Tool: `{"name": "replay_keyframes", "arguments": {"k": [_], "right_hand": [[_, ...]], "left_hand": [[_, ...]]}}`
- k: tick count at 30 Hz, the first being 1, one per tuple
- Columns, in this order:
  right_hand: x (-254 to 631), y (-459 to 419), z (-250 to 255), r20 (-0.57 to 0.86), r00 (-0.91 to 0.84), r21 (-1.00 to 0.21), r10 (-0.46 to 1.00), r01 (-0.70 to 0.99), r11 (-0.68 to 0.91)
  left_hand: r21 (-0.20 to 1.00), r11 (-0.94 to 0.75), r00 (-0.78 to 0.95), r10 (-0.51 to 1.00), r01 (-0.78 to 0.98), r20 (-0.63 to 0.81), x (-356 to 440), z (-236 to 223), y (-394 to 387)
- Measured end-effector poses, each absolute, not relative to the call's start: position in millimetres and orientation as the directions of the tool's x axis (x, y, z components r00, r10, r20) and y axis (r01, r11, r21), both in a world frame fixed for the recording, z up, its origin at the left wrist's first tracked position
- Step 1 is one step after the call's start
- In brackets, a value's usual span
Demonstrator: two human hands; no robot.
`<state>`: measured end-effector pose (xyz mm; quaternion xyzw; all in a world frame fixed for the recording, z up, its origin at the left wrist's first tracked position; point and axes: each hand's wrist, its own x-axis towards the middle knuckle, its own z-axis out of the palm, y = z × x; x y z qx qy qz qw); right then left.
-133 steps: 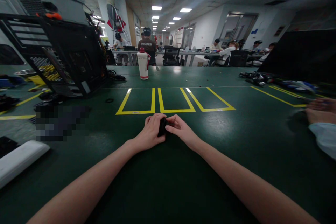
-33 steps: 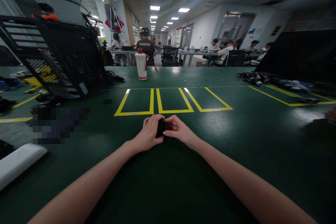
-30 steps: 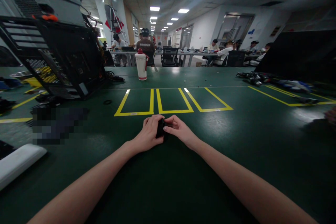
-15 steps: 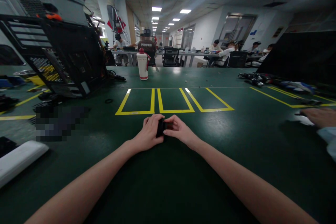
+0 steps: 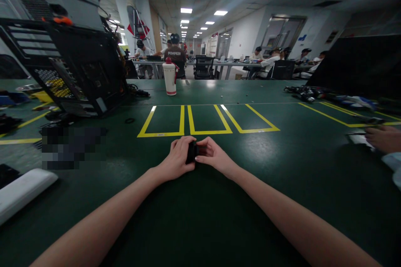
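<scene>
Between my two hands is a small black object (image 5: 191,153) whose kind I cannot make out; fingers cover much of it. My left hand (image 5: 177,157) is wrapped round its left side, with the thumb low and the fingers over the top. On the other side, the thumb and fingertips of my right hand (image 5: 216,157) pinch its right edge. Both hands are just above or on the green table (image 5: 200,217), in front of yellow tape outlines (image 5: 209,132).
A white bottle with a red cap (image 5: 169,77) stands behind the tape. Left are a black computer case (image 5: 90,71) and a white oblong object (image 5: 28,192). Cables (image 5: 303,93) lie at right, near another person's hand (image 5: 384,138) on something white.
My hands keep nearly the same grip and place on the black object. At the right edge, the other person's hand has shifted slightly right with the white item.
</scene>
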<state>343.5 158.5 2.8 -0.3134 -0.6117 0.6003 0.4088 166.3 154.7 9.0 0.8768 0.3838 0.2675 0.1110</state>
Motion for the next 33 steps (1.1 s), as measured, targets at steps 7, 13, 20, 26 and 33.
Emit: {"name": "replay_keyframes", "arguments": {"k": [7,13,20,26,33], "right_hand": [[341.2,159.5,3.2,0.120,-0.383,-0.993,0.916,-0.028,0.118],[345.9,160.5,5.1,0.095,-0.481,-0.995,0.872,-0.054,0.078],[342.0,157.5,4.4,0.138,-0.434,-0.990,0.890,-0.074,0.117],[344.4,158.1,8.2,0.061,-0.443,-0.998,0.895,0.003,0.070],[343.2,158.9,3.6,0.129,-0.478,-0.991,0.869,-0.087,0.100]], "left_hand": [[0.390,-0.680,0.549,0.733,0.622,0.403,168.4,6.1,156.3],[0.393,-0.681,0.551,0.732,0.618,0.401,167.1,6.9,155.6],[0.401,-0.685,0.555,0.728,0.608,0.403,166.4,6.8,155.4],[0.403,-0.686,0.561,0.727,0.605,0.396,166.7,8.4,154.1],[0.389,-0.685,0.555,0.728,0.616,0.402,166.5,6.1,156.5]]}}
